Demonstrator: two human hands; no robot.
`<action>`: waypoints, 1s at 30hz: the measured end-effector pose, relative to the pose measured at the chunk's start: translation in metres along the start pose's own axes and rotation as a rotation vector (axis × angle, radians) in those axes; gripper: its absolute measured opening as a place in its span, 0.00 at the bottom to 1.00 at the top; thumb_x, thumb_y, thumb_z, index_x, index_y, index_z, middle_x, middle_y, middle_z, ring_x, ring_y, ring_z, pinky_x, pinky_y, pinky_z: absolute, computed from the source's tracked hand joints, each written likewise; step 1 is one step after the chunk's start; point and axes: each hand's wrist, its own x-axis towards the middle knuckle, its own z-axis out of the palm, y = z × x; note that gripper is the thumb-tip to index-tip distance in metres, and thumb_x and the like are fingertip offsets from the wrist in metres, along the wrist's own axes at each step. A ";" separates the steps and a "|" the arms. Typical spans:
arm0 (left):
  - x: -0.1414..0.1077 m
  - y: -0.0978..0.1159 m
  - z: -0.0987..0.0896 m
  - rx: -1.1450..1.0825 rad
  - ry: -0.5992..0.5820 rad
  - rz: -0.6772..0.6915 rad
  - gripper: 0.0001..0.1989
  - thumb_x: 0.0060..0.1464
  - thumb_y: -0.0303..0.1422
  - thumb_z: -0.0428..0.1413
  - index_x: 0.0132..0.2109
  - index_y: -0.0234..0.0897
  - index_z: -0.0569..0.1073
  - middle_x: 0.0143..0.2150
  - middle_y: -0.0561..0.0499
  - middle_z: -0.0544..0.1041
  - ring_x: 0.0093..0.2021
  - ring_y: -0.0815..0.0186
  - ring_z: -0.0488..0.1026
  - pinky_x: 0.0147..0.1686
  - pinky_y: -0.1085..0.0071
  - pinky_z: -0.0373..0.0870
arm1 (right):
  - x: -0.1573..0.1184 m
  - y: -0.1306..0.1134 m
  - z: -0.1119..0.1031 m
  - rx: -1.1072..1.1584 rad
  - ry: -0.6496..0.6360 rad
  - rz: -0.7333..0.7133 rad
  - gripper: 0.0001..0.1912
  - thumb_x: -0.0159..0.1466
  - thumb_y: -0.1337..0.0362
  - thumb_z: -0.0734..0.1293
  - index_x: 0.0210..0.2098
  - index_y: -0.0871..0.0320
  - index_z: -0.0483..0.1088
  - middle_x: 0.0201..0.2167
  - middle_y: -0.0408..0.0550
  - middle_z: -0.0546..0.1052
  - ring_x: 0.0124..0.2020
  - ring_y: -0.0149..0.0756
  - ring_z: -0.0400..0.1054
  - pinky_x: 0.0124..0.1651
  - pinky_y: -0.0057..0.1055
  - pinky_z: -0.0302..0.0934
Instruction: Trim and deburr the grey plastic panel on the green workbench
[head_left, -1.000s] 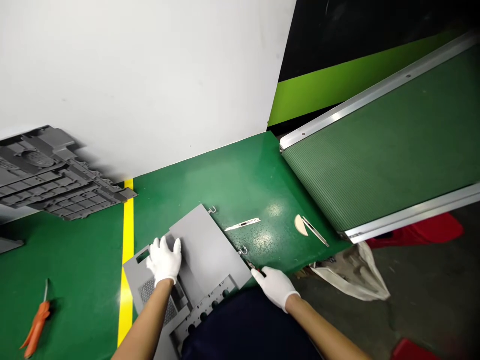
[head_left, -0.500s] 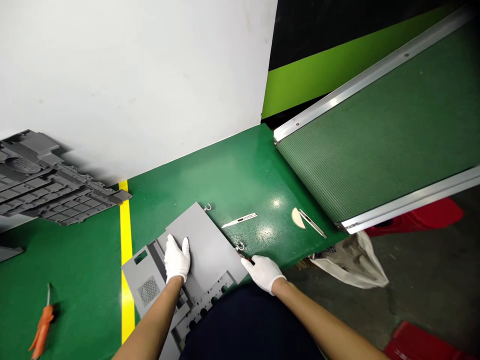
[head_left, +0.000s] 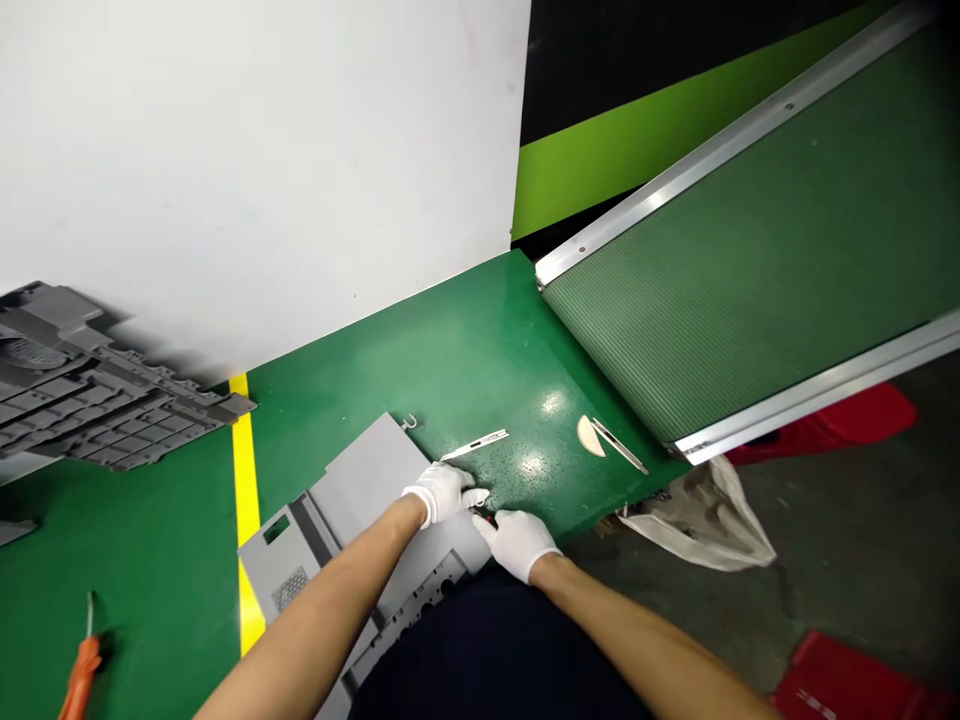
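A grey plastic panel [head_left: 379, 470] lies on the green table in front of my body. My left hand [head_left: 442, 492], in a white glove, is at the panel's right edge, its fingers bent around a small light-coloured hook-shaped piece. Close beside it, my gloved right hand [head_left: 516, 540] is closed on a small tool with a bit of red showing; most of the tool is hidden. Another hook-shaped piece [head_left: 409, 422] sticks out from the panel's upper corner. Beyond my hands lies a white craft knife [head_left: 476, 444].
A cream half-round piece [head_left: 590, 436] and a thin blade-like tool [head_left: 620, 446] lie near the conveyor [head_left: 735, 270]. Orange-handled cutter [head_left: 81, 675] rests at lower left. More grey panels [head_left: 97, 380] lean on the wall. A white bag [head_left: 701, 515] hangs below the table edge.
My left hand has left the middle of the panel and moved right to the panel's edge, next to my right hand. The view has shifted slightly. My right hand keeps its grip.
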 end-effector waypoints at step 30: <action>-0.029 -0.095 -0.046 -2.120 0.570 -0.084 0.10 0.52 0.34 0.60 0.40 0.34 0.78 0.39 0.45 0.80 0.38 0.60 0.78 0.40 0.62 0.77 | 0.015 -0.005 -0.018 0.196 -0.050 0.062 0.37 0.70 0.36 0.50 0.38 0.57 0.77 0.41 0.62 0.83 0.47 0.56 0.78 0.48 0.43 0.66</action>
